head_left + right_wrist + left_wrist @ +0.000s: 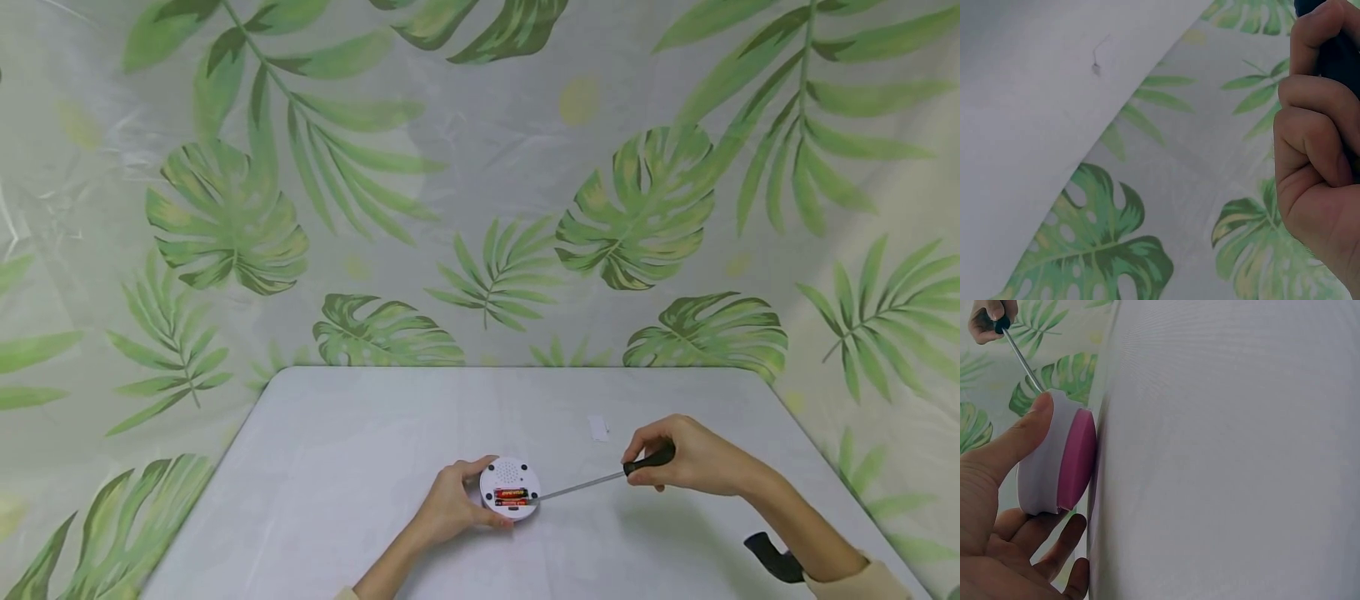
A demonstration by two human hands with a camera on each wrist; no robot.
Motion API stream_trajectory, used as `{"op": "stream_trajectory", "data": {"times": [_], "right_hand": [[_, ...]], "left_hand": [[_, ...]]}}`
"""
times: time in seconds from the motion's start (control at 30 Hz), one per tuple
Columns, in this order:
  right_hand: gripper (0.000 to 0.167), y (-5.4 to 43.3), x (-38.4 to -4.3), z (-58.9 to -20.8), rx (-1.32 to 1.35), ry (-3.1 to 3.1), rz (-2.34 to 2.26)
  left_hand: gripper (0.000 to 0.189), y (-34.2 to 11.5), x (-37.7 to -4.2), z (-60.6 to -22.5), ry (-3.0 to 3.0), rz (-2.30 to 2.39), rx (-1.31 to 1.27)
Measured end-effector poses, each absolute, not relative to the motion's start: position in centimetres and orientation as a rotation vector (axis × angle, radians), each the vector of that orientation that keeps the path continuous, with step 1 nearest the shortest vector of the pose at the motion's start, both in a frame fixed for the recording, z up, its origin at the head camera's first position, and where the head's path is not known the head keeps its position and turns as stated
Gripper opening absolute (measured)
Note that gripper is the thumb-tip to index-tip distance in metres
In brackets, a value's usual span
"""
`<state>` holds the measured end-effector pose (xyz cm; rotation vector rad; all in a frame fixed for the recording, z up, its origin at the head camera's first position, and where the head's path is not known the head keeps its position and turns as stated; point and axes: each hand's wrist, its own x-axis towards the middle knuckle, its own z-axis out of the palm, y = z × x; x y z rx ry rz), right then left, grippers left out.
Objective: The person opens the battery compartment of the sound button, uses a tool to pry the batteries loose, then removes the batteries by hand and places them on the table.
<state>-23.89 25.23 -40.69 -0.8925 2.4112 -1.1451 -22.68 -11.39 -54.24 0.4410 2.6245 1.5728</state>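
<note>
A small round white device (510, 473) lies with its vented back facing up and its battery compartment open. Two red batteries (512, 493) sit side by side in it. My left hand (450, 507) grips the device by its left edge, thumb and fingers around the rim. The left wrist view shows a pink face (1077, 459) on its table side. In my right hand (697, 458) is a screwdriver (581, 487), held by its black handle. Its long metal shaft slants down left, the tip right at the lower battery's right end.
A small white piece (598, 428) lies on the white table (360, 433) beyond the screwdriver. Beside my right forearm is a black curved thing (772, 560). A leaf-patterned sheet (495, 167) hangs behind the table and at its sides.
</note>
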Motion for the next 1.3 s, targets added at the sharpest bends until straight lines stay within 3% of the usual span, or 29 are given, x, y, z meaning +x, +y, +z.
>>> {"op": "stream_trajectory", "data": {"times": [0.6,1.3], "right_hand": [[0.014,21.8,-23.2,-37.4,-0.977,2.539,-0.897],[0.027,27.8,-25.7,-45.9,-0.863,2.259,-1.326]], "left_hand": [[0.096,-11.2,-22.6,-53.9,2.720,1.489,0.501],[0.095,-11.5,-22.6,-54.1,2.719,1.464,0.499]]}}
